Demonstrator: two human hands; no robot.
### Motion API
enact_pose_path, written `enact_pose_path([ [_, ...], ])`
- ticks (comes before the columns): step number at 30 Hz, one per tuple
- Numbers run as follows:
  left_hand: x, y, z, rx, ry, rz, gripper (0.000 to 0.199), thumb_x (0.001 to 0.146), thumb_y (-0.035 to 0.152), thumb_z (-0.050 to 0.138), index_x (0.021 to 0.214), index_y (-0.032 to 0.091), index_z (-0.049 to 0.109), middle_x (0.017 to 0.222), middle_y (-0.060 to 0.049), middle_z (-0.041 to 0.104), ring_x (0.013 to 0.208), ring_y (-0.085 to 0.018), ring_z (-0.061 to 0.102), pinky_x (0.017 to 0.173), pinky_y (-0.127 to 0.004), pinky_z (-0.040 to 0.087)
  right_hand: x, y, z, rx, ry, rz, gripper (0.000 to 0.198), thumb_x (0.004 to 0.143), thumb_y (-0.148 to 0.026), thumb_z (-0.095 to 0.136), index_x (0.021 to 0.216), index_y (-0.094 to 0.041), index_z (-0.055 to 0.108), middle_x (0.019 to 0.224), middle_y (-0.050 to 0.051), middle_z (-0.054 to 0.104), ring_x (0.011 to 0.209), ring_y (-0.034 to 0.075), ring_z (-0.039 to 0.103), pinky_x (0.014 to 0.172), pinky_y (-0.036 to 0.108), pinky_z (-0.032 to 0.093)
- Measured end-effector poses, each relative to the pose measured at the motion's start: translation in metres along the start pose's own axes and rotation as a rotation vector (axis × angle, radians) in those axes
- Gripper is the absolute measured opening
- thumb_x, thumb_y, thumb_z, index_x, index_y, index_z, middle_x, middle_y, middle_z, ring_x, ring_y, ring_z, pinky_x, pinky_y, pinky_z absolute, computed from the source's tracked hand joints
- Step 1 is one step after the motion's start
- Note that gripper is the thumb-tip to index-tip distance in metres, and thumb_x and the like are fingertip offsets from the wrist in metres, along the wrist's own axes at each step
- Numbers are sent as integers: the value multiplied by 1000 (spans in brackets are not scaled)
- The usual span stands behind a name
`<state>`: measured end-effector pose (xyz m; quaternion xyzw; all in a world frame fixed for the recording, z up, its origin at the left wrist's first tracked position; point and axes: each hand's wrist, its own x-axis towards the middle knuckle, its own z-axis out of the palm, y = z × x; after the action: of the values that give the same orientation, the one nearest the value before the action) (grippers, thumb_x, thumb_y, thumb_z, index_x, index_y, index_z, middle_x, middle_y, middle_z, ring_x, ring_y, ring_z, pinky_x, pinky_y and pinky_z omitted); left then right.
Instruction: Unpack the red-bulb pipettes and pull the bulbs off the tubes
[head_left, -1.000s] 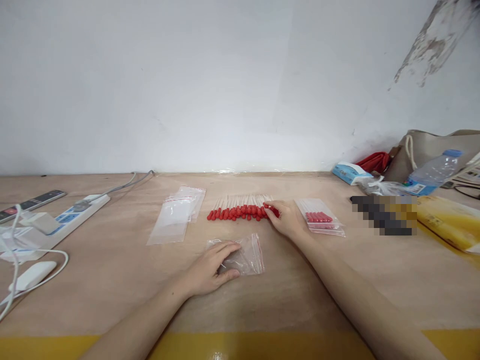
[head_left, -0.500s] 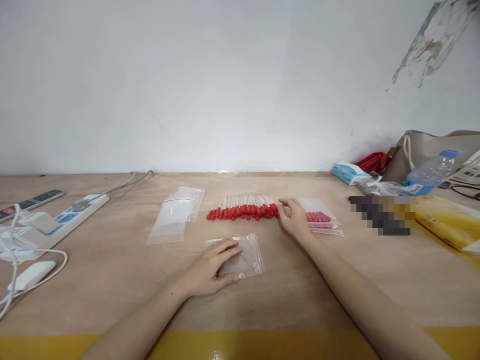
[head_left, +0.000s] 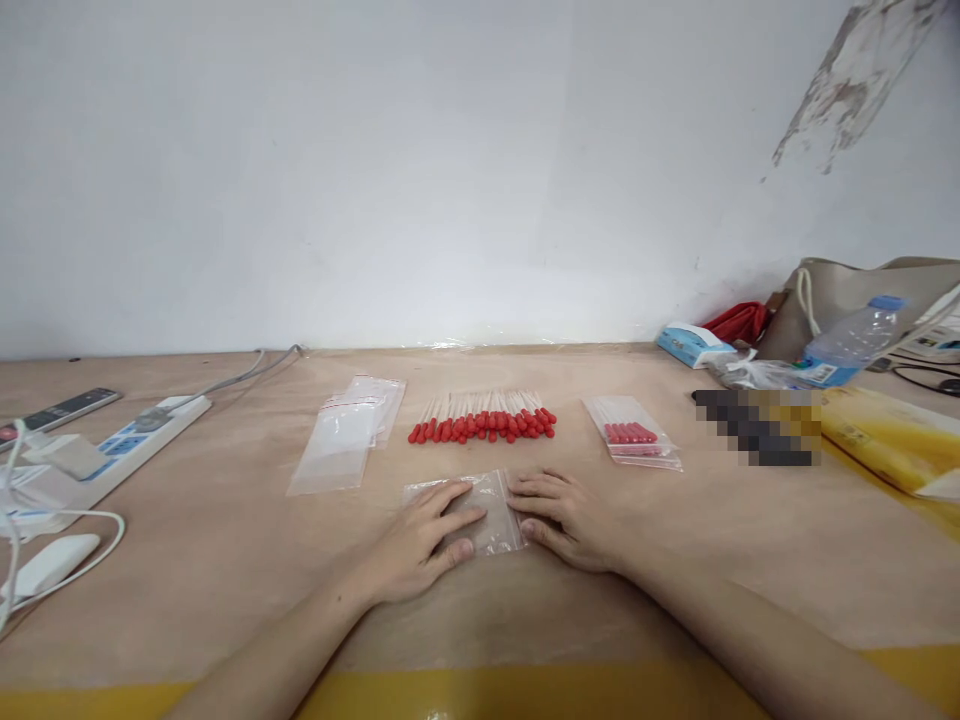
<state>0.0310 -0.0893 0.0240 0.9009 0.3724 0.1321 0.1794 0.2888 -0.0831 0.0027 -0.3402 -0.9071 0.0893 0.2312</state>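
A clear zip bag (head_left: 491,515) lies flat on the table between my hands. My left hand (head_left: 431,540) rests on its left part with the fingers spread. At the bag's right, zip-strip end is my right hand (head_left: 562,520), its fingers stretched out and touching that edge. Behind the bag lies a row of thin pale sticks with red tips (head_left: 480,425). Off to the right, a small stack of filled zip bags (head_left: 631,432) shows red-tipped sticks through the plastic. Several flat zip bags (head_left: 334,445) overlap at the left.
On the left stand a white power strip (head_left: 142,450) with cables, a white charger (head_left: 49,570) and a remote control (head_left: 71,405). On the right are a blue tissue box (head_left: 694,345), a plastic bottle (head_left: 855,340) and a yellow packet (head_left: 885,440). A wall closes the back.
My right hand has come away from the right end of the red-tipped sticks, down to the clear bag's right edge. My left hand stays on the bag.
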Motion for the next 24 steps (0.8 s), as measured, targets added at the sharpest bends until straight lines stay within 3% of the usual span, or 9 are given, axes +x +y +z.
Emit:
enact_pose_path([
  [4,6,-10,1,-103,252,-130,31,88,35,39,113,25,54,120,-5,50,111,-18,48,95,-34,39,0,9,-5,-12,149,51,26,84,-34,46,104,-26,62,105,5,62,98,17,55,88,34,39],
  [6,9,-19,0,-94,377,-224,29,85,37,43,106,22,57,110,-5,55,99,-18,54,85,-32,44,1,19,-17,-80,264,191,24,84,-34,45,91,-23,65,97,5,63,90,17,57,82,33,41],
  [7,11,-24,-1,-81,412,-267,28,83,38,46,103,22,57,106,-5,56,94,-18,55,81,-32,45,0,26,-25,-136,320,295,25,83,-35,45,84,-21,66,92,6,63,87,18,57,81,33,41],
  [9,14,-35,-2,-66,426,-325,31,79,42,51,101,21,57,102,-5,57,90,-19,56,75,-31,46,-7,45,-44,-323,421,645,28,80,-38,46,79,-18,66,88,10,63,87,23,57,80,38,41],
  [12,18,-48,-2,-99,383,-369,40,70,46,59,100,20,57,93,-4,58,83,-18,56,71,-30,44,-27,82,-69,-544,394,1128,50,71,-53,52,102,-14,61,103,18,58,99,35,52,78,50,39],
  [14,19,-52,-2,-155,327,-419,42,65,47,63,95,19,59,82,-2,58,71,-16,54,63,-27,43,-44,108,-78,-496,336,1288,65,64,-61,55,106,-11,58,105,22,57,98,37,53,75,49,41],
  [16,19,-52,-3,-202,276,-452,35,63,47,64,83,18,59,70,1,55,61,-14,50,56,-25,39,-58,131,-81,-292,249,1316,67,57,-62,61,97,-9,61,93,20,62,86,32,59,66,41,45],
  [19,15,-45,-5,-222,261,-408,26,68,43,60,67,18,54,63,2,52,59,-13,46,54,-24,35,-69,151,-77,-24,235,1278,49,51,-57,67,75,-14,66,70,12,65,62,23,60,50,31,42],
  [24,8,-47,-14,-228,424,-381,21,77,40,49,72,20,47,63,3,51,58,-13,47,54,-23,35,-73,154,-68,167,426,1256,34,54,-48,68,63,-15,64,49,3,58,41,14,49,37,24,31],
])
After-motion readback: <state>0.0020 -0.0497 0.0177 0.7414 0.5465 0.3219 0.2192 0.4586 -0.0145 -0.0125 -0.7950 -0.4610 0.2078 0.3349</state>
